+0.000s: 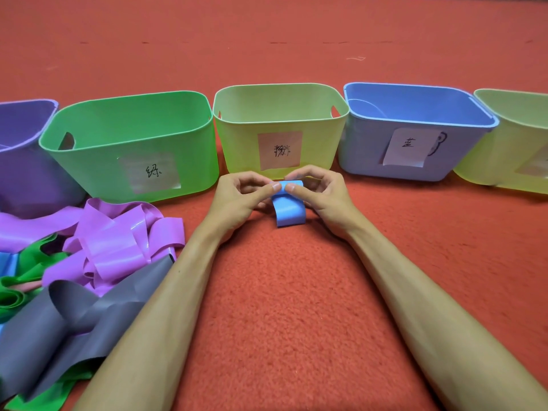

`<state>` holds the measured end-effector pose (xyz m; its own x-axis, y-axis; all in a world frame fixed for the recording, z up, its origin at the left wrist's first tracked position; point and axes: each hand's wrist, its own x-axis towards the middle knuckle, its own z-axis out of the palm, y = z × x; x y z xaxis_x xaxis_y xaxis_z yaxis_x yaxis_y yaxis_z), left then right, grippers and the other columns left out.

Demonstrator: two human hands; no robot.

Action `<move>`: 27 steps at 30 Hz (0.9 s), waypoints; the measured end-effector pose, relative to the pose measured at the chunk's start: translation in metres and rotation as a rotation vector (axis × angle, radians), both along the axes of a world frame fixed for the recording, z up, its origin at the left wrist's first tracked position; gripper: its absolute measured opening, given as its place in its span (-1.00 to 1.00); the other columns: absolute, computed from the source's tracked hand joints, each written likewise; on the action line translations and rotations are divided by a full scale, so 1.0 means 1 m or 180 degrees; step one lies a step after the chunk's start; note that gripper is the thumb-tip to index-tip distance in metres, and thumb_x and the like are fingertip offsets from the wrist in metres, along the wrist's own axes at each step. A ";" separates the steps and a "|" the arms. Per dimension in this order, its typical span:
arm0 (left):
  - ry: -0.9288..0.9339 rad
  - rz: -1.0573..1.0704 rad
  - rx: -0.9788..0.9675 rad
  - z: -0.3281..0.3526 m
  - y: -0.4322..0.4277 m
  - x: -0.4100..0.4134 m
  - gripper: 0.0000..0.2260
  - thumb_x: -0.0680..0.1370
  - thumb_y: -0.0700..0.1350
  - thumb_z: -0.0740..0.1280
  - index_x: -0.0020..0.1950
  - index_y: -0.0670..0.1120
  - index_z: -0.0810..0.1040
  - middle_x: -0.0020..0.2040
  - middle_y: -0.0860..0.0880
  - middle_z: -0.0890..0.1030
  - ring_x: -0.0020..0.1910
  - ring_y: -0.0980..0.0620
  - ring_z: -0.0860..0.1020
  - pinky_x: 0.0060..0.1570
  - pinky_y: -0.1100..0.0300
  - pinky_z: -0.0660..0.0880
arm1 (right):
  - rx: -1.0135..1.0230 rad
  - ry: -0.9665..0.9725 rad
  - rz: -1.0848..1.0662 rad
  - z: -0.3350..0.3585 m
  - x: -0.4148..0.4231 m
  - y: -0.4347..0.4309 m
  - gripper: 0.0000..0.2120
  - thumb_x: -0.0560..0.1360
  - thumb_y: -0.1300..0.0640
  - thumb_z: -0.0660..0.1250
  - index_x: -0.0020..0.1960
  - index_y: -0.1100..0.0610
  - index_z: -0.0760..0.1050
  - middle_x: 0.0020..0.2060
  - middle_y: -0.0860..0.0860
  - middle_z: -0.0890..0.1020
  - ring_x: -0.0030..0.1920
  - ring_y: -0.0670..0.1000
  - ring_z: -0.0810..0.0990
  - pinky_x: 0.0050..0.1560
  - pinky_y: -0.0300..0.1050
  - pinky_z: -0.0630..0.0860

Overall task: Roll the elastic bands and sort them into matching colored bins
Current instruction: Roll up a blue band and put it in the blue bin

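Both forearms reach forward, left hand (237, 197) and right hand (320, 194) fingers pinching the blue band (289, 210).

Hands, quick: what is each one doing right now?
Left hand: thumb and fingers pinch the partly rolled blue elastic band.
Right hand: pinches the same band's rolled end.

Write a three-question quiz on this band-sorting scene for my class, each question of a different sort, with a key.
1. True or false: the left hand and the right hand both pinch the blue band.
2. Where does the blue bin stand? A) beyond the hands, to the right B) left of the hands C) under the arms
3. Fill in: the pile of loose bands lies on the person's ____ side.
Key: 1 true; 2 A; 3 left.
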<state>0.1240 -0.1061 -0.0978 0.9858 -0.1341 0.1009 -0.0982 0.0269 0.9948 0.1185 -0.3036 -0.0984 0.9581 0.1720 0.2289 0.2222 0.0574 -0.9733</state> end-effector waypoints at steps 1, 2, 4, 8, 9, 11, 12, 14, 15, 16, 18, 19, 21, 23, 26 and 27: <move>-0.0021 0.0018 0.0002 0.000 0.000 0.000 -0.82 0.51 -0.21 0.53 0.02 -0.29 0.67 -0.16 -0.17 0.72 -0.23 0.01 0.63 -0.18 0.22 0.61 | -0.0017 0.0026 -0.0020 0.000 0.000 0.000 -0.89 0.54 0.33 0.46 0.05 0.26 0.61 -0.07 0.20 0.70 -0.05 0.05 0.65 0.02 -0.08 0.59; -0.0047 0.0028 0.0012 0.000 0.001 -0.001 -0.83 0.50 -0.22 0.54 0.02 -0.28 0.68 -0.15 -0.17 0.72 -0.21 0.02 0.64 -0.17 0.21 0.61 | -0.0045 0.0052 -0.0055 0.001 0.000 0.001 -0.89 0.54 0.33 0.46 0.06 0.27 0.61 -0.08 0.18 0.69 -0.05 0.03 0.64 -0.02 -0.13 0.58; -0.0087 0.0035 0.0017 0.000 0.001 -0.001 -0.83 0.48 -0.25 0.55 0.02 -0.28 0.69 -0.12 -0.16 0.73 -0.17 0.04 0.65 -0.13 0.21 0.62 | -0.0141 0.0119 -0.0134 0.002 0.000 0.003 -0.90 0.56 0.29 0.45 0.06 0.29 0.61 -0.16 0.08 0.68 -0.12 -0.05 0.63 -0.14 -0.21 0.56; -0.0159 0.0098 -0.0011 0.001 0.002 -0.003 -0.79 0.43 -0.30 0.57 0.04 -0.29 0.69 -0.04 -0.26 0.73 -0.11 0.00 0.67 -0.02 0.13 0.64 | -0.0369 0.0131 -0.0232 0.000 0.002 0.006 -0.86 0.59 0.23 0.43 0.01 0.34 0.62 -0.28 0.03 0.66 -0.30 -0.17 0.57 -0.30 -0.28 0.47; -0.0176 0.0109 -0.0006 0.000 0.002 -0.003 -0.79 0.42 -0.30 0.58 0.03 -0.27 0.70 -0.04 -0.25 0.73 -0.10 -0.01 0.67 0.02 0.09 0.65 | -0.0390 0.0120 -0.0219 0.000 0.002 0.006 -0.86 0.59 0.23 0.43 0.00 0.34 0.62 -0.26 0.06 0.66 -0.29 -0.16 0.57 -0.29 -0.26 0.48; -0.0208 0.0103 0.0014 0.000 0.003 -0.003 -0.79 0.42 -0.31 0.58 0.02 -0.22 0.71 -0.06 -0.22 0.72 -0.09 -0.03 0.66 0.07 0.01 0.63 | -0.0345 0.0104 -0.0180 0.001 0.000 0.006 -0.89 0.59 0.26 0.43 0.00 0.32 0.62 -0.20 0.12 0.66 -0.21 -0.06 0.60 -0.19 -0.14 0.53; -0.0210 0.0096 0.0015 0.000 0.002 -0.003 -0.79 0.42 -0.31 0.58 0.03 -0.20 0.71 -0.07 -0.21 0.72 -0.09 -0.03 0.65 0.08 -0.01 0.63 | -0.0304 0.0095 -0.0168 0.002 -0.001 0.005 -0.90 0.58 0.27 0.43 0.01 0.32 0.62 -0.18 0.15 0.66 -0.16 0.00 0.60 -0.13 -0.06 0.53; -0.0173 0.0082 -0.0005 0.000 0.001 -0.003 -0.77 0.43 -0.29 0.58 0.06 -0.20 0.70 -0.09 -0.18 0.71 -0.09 0.00 0.65 0.04 0.06 0.65 | -0.0206 0.0081 -0.0160 0.002 -0.001 0.004 -0.88 0.58 0.28 0.44 0.04 0.35 0.61 -0.14 0.19 0.67 -0.10 0.06 0.61 -0.05 0.06 0.54; -0.0146 0.0059 0.0004 0.001 0.000 -0.003 -0.78 0.45 -0.26 0.57 0.08 -0.22 0.69 -0.10 -0.16 0.71 -0.12 0.03 0.64 -0.02 0.14 0.65 | -0.0130 0.0091 -0.0142 0.002 -0.001 0.003 -0.86 0.57 0.29 0.44 0.06 0.37 0.60 -0.11 0.23 0.68 -0.08 0.09 0.62 -0.01 0.12 0.56; -0.0131 0.0028 0.0049 0.002 -0.002 -0.003 -0.80 0.48 -0.22 0.55 0.07 -0.24 0.69 -0.11 -0.14 0.72 -0.15 0.06 0.64 -0.09 0.21 0.63 | -0.0055 0.0106 -0.0106 0.001 -0.001 0.003 -0.84 0.57 0.28 0.45 0.08 0.38 0.59 -0.06 0.29 0.69 -0.05 0.12 0.64 0.02 0.18 0.58; -0.0139 -0.0027 0.0169 0.004 -0.003 -0.004 -0.84 0.54 -0.14 0.51 0.02 -0.22 0.71 -0.15 -0.11 0.72 -0.21 0.07 0.62 -0.16 0.23 0.58 | 0.0025 0.0125 -0.0055 0.000 -0.001 0.002 -0.80 0.55 0.28 0.47 0.10 0.38 0.58 -0.01 0.33 0.69 -0.01 0.16 0.65 0.07 0.23 0.59; -0.0140 -0.0036 0.0184 0.004 -0.002 -0.004 -0.86 0.55 -0.12 0.50 -0.01 -0.20 0.72 -0.16 -0.13 0.72 -0.21 0.05 0.61 -0.16 0.21 0.58 | 0.0036 0.0125 -0.0048 0.000 -0.001 0.002 -0.80 0.54 0.29 0.47 0.11 0.37 0.58 -0.02 0.30 0.69 -0.01 0.15 0.65 0.07 0.18 0.60; -0.0131 -0.0028 0.0139 0.003 -0.001 -0.003 -0.87 0.55 -0.15 0.49 0.00 -0.21 0.72 -0.13 -0.22 0.72 -0.19 0.00 0.61 -0.14 0.18 0.59 | 0.0035 0.0144 -0.0040 0.000 -0.002 0.001 -0.82 0.53 0.32 0.48 0.10 0.33 0.59 -0.05 0.22 0.70 -0.05 0.11 0.65 0.03 0.04 0.59; -0.0144 0.0006 0.0120 0.001 0.000 -0.003 -0.83 0.54 -0.18 0.51 0.05 -0.27 0.71 -0.06 -0.29 0.72 -0.16 -0.02 0.62 -0.12 0.18 0.60 | 0.0021 0.0163 -0.0030 0.001 -0.002 0.001 -0.82 0.49 0.32 0.51 0.08 0.27 0.61 -0.07 0.18 0.70 -0.08 0.08 0.64 -0.03 -0.05 0.58; -0.0192 0.0009 0.0087 0.001 0.000 -0.004 -0.80 0.51 -0.23 0.52 0.08 -0.30 0.70 -0.03 -0.22 0.74 -0.10 0.01 0.67 -0.06 0.18 0.63 | 0.0021 0.0222 -0.0053 0.002 -0.001 0.002 -0.81 0.42 0.23 0.53 0.01 0.20 0.63 -0.09 0.14 0.70 -0.07 0.06 0.63 0.00 -0.01 0.57; -0.0200 0.0002 0.0054 0.001 0.000 -0.005 -0.79 0.50 -0.25 0.53 0.09 -0.30 0.70 -0.03 -0.20 0.75 -0.09 0.01 0.69 -0.04 0.17 0.64 | 0.0052 0.0301 -0.0066 0.002 0.000 0.003 -0.83 0.44 0.22 0.53 0.00 0.21 0.63 -0.09 0.15 0.69 -0.06 0.08 0.64 0.02 0.05 0.59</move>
